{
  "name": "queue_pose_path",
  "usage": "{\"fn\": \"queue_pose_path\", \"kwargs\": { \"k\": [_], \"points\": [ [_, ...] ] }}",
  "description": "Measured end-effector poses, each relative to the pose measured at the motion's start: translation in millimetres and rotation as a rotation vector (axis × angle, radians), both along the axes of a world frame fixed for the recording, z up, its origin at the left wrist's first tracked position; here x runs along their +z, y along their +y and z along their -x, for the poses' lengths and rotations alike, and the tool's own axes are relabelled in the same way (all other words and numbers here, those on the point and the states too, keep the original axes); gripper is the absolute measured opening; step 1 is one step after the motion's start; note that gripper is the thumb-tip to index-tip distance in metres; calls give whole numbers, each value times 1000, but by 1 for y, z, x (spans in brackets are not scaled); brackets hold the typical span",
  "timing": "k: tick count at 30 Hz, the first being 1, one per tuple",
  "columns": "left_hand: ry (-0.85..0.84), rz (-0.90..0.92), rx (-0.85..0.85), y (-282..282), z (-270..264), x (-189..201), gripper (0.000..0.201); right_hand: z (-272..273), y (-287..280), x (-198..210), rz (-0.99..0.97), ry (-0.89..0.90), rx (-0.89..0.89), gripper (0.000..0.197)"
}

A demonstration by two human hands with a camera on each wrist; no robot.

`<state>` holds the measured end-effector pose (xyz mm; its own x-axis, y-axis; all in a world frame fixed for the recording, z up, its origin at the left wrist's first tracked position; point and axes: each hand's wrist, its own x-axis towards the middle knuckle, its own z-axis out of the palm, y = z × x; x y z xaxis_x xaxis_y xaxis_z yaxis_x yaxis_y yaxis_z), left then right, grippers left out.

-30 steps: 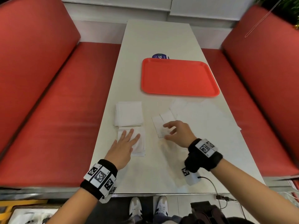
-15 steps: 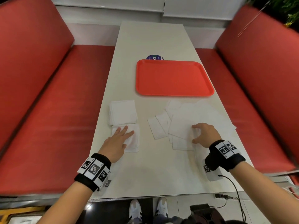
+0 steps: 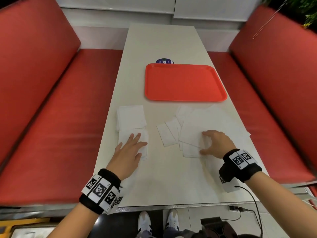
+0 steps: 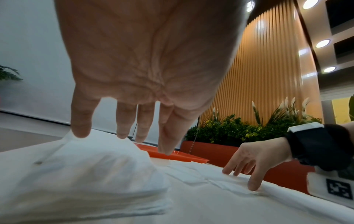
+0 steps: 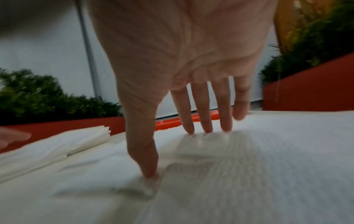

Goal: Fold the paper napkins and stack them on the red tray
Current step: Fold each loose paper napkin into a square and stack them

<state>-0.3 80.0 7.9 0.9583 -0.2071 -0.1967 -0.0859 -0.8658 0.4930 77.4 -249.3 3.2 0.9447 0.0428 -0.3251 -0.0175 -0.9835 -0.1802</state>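
Note:
The red tray [image 3: 185, 82] lies bare at the table's middle. My left hand [image 3: 135, 143] rests flat, fingers straight, on a near stack of folded white napkins [image 3: 144, 152]; the left wrist view shows that hand [image 4: 138, 131] spread over the stack [image 4: 91, 174]. A second folded stack [image 3: 131, 117] lies just beyond it. My right hand [image 3: 205, 143] presses its fingertips and thumb on a loose spread of unfolded napkins [image 3: 192, 127] at the right, seen close in the right wrist view [image 5: 249, 151]. Two small folded pieces [image 3: 167, 134] lie between my hands.
Red bench seats [image 3: 56, 127] flank the white table [image 3: 163, 40] on both sides. A blue round sticker [image 3: 164, 61] peeks out behind the tray. A black cable [image 3: 252, 196] runs off the table's near right corner.
My right hand has moved right, from the small folded pieces onto the spread of unfolded napkins. My left hand has stayed flat on the near stack.

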Motion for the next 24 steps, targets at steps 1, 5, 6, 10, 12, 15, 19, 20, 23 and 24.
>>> {"fn": "queue_pose_path", "kwargs": {
  "k": [1,5,6,10,12,15,19,20,23,24],
  "points": [
    [-3,23,-10,-3,2,0,45,1,3,-1,29,19,14,77],
    [-16,184,-36,-11,11,-2,41,5,13,-5,76,-71,66,40],
    [-19,241,-30,-13,12,-2,39,5,12,-5,26,-94,25,35],
    [-33,386,32,-15,14,2,34,4,4,8,-254,-256,-80,27],
    [-54,413,55,-15,13,6,32,2,1,24,-336,-327,-47,29],
    [-93,492,84,-19,10,15,28,-1,-1,50,-572,-325,-33,34],
    [-134,659,95,-28,6,26,25,7,15,82,-1049,-154,-88,30],
    [-145,684,97,-30,5,28,24,9,19,86,-1110,-112,-94,29],
    [-203,752,116,-37,5,36,18,15,32,92,-1226,-30,-103,24],
    [-223,782,129,-40,5,39,16,17,38,93,-1233,-32,-106,24]
  ]
}}
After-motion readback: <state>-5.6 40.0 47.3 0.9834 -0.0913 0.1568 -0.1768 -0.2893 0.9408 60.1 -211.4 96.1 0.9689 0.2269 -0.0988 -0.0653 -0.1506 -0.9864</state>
